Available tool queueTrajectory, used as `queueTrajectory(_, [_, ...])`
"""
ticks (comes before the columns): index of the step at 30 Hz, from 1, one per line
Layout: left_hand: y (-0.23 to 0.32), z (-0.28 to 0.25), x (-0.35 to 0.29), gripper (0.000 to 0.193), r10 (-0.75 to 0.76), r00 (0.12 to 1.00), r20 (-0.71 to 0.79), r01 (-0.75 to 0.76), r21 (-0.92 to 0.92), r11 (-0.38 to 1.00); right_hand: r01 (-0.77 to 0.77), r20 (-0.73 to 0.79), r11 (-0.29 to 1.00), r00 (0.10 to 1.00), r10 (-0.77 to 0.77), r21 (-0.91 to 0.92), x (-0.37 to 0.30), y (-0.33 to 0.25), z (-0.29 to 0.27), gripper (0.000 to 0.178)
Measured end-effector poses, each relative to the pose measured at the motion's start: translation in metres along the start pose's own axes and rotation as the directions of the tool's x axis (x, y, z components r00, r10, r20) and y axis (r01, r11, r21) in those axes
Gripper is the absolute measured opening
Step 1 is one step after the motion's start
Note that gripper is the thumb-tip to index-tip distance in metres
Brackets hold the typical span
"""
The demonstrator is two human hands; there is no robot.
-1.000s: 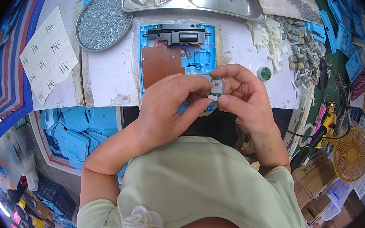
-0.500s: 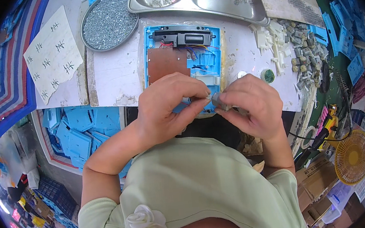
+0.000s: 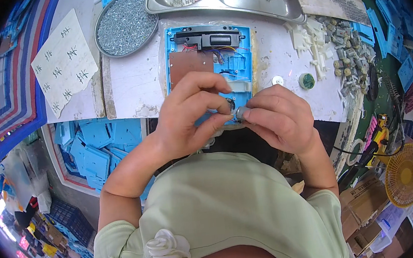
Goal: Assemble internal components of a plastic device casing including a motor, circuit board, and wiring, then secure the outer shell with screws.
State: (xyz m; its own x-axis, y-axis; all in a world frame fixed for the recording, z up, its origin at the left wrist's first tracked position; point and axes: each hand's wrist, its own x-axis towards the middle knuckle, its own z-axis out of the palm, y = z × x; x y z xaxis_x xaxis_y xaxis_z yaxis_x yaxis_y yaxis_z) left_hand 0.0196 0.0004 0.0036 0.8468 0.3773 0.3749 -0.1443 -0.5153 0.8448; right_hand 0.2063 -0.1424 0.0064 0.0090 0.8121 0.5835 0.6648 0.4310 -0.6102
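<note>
I see the right hand point(image 3: 286, 119) pinch a grey part point(image 3: 241, 112) at the blue casing point(image 3: 242, 64); left hand point(image 3: 184, 112), grip unclear.

Head view: fisheye, left unit of a side-by-side pair worn on the person's head. Aim: steeply down past the pale green shirt point(image 3: 234, 196), at close range, onto left hand point(image 3: 185, 113), right hand point(image 3: 283, 121) and worktable point(image 3: 131, 84). Framing: worktable's near edge crossing around mid-height, right edge slanting; upright picture, bowed lines, black corners.
</note>
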Motion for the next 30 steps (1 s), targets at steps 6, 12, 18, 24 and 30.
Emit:
queueTrajectory(6, [0.0,-0.003,-0.001,0.024,-0.033,0.999,-0.024,0.033,-0.021,0.999,-0.01,-0.006,1.0,1.0,0.01,-0.019,-0.005,0.002,0.003,0.038])
queueTrajectory(12, [-0.011,-0.025,0.022,0.035,-0.027,0.991,-0.133,0.056,0.214,0.975,-0.164,-0.107,0.981,0.982,0.153,-0.1,-0.013,0.011,-0.021,0.031])
queueTrajectory(18, [-0.023,-0.012,0.055,0.039,-0.013,0.998,0.058,-0.016,0.465,0.885,-0.51,-0.327,0.854,0.794,0.513,0.102,-0.025,0.026,-0.018,0.033])
queueTrajectory(24, [-0.022,-0.01,0.057,0.029,0.078,0.975,0.209,-0.189,0.588,0.787,-0.575,-0.195,0.804,0.78,0.595,0.152,-0.011,0.024,-0.012,0.03])
queueTrajectory(30, [-0.034,-0.036,0.015,0.035,0.182,0.962,0.202,-0.253,0.418,0.872,-0.409,-0.073,0.908,0.912,0.403,-0.089,0.005,0.034,-0.006,0.034])
